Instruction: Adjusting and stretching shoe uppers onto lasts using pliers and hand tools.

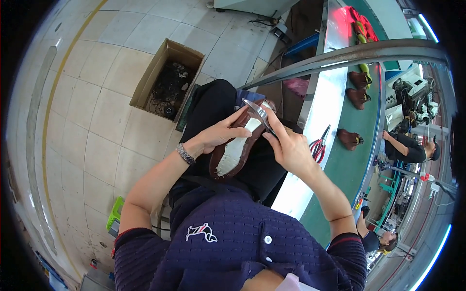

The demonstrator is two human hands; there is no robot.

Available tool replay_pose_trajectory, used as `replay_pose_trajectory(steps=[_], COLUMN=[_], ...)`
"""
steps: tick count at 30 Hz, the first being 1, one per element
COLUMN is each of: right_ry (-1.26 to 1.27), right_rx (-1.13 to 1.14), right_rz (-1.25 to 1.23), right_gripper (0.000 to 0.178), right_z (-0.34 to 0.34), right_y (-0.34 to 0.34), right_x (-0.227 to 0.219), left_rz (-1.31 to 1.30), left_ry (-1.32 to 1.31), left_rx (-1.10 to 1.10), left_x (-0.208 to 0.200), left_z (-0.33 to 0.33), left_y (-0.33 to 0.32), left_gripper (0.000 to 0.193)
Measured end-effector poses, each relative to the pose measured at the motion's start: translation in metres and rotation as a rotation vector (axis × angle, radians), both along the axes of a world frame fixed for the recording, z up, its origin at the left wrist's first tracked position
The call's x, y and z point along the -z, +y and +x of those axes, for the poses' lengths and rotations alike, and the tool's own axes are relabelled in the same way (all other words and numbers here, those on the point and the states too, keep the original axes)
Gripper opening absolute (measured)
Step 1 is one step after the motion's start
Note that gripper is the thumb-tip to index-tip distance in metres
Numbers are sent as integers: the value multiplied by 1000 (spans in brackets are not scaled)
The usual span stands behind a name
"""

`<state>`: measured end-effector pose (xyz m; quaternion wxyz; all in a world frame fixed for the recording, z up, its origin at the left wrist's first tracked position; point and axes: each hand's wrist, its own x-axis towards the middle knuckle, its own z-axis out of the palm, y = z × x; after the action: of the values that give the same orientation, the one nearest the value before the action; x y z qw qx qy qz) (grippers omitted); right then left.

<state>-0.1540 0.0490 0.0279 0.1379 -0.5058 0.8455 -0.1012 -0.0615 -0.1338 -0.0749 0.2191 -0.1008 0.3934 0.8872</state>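
A brown shoe upper [217, 161] lies bottom up across my lap, with a whitish strip along the middle of its underside. My left hand [216, 135] is closed round its side, the thumb pressed over the pale strip. Held in my right hand [294, 148] is a shiny metal tool with a curved head that looks like pincers [255, 109]. Its head rests at or just over one end of the shoe; my fingers hide most of its handles.
Red-handled pliers or cutters [318, 148] lie on the metal ledge [296, 182] to my right. Beyond it, a green conveyor belt [335, 182] carries several brown shoes [350, 139]. A cardboard box [141, 92] with dark scraps stands on the floor, front left. Two people work past the belt.
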Motion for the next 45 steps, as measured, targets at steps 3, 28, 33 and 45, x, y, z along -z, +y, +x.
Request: replay_pose_trajectory(steps=[3, 28, 33, 45], right_ry=[-33, -53, -118, -63], right_rx=[23, -33, 71, -116], right_rz=[-1, 248, 111, 191], right_gripper=[65, 65, 67, 86], right_z=[2, 26, 33, 60], right_y=[0, -2, 0, 9], right_x=[6, -15, 5, -13], left_rz=[58, 296, 75, -220], left_ry=[-58, -189, -155, -51], left_rx=[44, -119, -260, 59], left_x=[-8, 9, 7, 12], left_z=[-1, 56, 60, 66], left_y=[-4, 7, 26, 24], left_gripper=[93, 70, 64, 102])
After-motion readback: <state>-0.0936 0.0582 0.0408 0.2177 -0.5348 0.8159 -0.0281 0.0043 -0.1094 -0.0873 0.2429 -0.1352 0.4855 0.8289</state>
